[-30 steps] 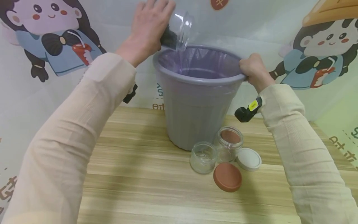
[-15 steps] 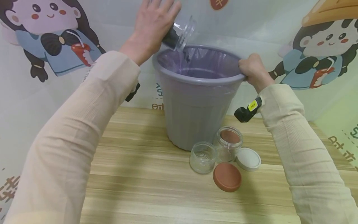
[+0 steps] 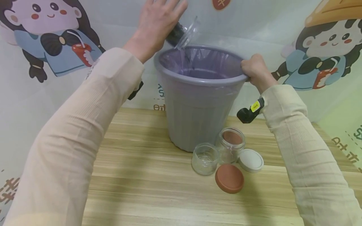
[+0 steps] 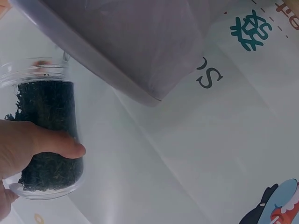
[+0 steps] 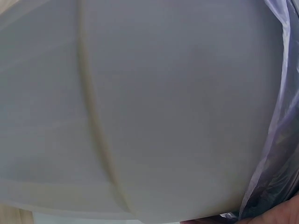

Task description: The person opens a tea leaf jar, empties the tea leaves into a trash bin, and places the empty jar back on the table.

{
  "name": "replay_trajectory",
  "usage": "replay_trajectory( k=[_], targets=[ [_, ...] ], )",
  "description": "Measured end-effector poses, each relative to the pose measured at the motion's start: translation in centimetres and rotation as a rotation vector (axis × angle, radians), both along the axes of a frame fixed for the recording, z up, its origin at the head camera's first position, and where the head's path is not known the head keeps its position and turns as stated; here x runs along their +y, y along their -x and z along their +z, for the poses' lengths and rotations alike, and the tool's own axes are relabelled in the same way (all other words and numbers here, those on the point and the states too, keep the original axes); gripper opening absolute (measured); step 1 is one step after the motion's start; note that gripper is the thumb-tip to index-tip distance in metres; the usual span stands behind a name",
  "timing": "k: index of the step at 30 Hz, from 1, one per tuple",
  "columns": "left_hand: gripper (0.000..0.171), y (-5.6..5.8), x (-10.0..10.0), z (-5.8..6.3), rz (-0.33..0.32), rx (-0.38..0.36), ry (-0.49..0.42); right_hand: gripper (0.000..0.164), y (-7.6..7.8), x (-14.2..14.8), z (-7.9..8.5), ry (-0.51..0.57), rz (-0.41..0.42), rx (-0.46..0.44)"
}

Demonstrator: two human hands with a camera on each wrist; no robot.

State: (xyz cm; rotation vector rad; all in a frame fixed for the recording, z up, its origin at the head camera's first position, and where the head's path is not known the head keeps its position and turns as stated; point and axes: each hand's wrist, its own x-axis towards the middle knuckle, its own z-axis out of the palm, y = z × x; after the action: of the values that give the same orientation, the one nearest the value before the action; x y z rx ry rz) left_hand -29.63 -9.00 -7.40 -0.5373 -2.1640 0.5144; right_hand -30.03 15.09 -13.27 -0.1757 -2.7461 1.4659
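My left hand (image 3: 158,26) holds a clear jar (image 3: 176,35) tipped mouth-down over the left rim of a grey trash bin (image 3: 198,110). Dark, shredded leaf-like matter fills much of the jar. A thin, pale stream falls from its mouth into the bin. In the left wrist view, the thumb lies across the side of the jar (image 4: 49,135); most other fingers are hidden. With curled fingers, my right hand (image 3: 255,69) grips the bin's right rim. A purple plastic liner (image 3: 219,59) covers the bin's inside; in the right wrist view the bin wall (image 5: 182,102) fills most of the frame.
In front of the bin on the wooden table (image 3: 135,188) stand a short glass jar (image 3: 205,161) and a taller glass jar (image 3: 230,150). A terracotta-coloured lid (image 3: 229,178) and a white lid (image 3: 251,160) lie beside them. A cartoon-printed sheet (image 3: 118,18) hangs behind.
My left hand has shifted slightly right and tipped the jar further down, and the stream continues into the bin. My right hand stays on the rim.
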Motion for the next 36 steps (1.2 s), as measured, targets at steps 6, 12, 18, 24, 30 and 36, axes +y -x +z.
replay_trajectory(
  k=[6, 12, 18, 24, 30, 36],
  targets=[
    [0.061, -0.1, 0.3, 0.2, -0.061, 0.017, 0.010, 0.057, -0.1, 0.1, -0.1, -0.021, 0.006, 0.009],
    [0.067, -0.1, 0.7, 0.4, -0.056, 0.006, 0.045, 0.057, -0.1, 0.0, 0.0, -0.018, 0.001, 0.006],
    [0.069, -0.2, 1.0, 0.6, -0.042, 0.004, 0.087, 0.056, -0.2, 0.0, 0.0, -0.024, -0.001, 0.008],
    [0.071, -0.4, 1.5, 0.5, 0.025, 0.007, 0.152, 0.054, -0.2, 0.2, -0.1, -0.030, 0.002, 0.010],
    [0.069, -0.4, 1.9, 0.3, 0.031, 0.040, 0.187, 0.051, -0.3, 0.5, -0.1, -0.026, 0.006, 0.012],
    [0.068, -0.5, 2.0, 0.1, 0.067, 0.045, 0.223, 0.032, -0.6, 0.6, -0.2, -0.035, 0.011, 0.022]
  ],
)
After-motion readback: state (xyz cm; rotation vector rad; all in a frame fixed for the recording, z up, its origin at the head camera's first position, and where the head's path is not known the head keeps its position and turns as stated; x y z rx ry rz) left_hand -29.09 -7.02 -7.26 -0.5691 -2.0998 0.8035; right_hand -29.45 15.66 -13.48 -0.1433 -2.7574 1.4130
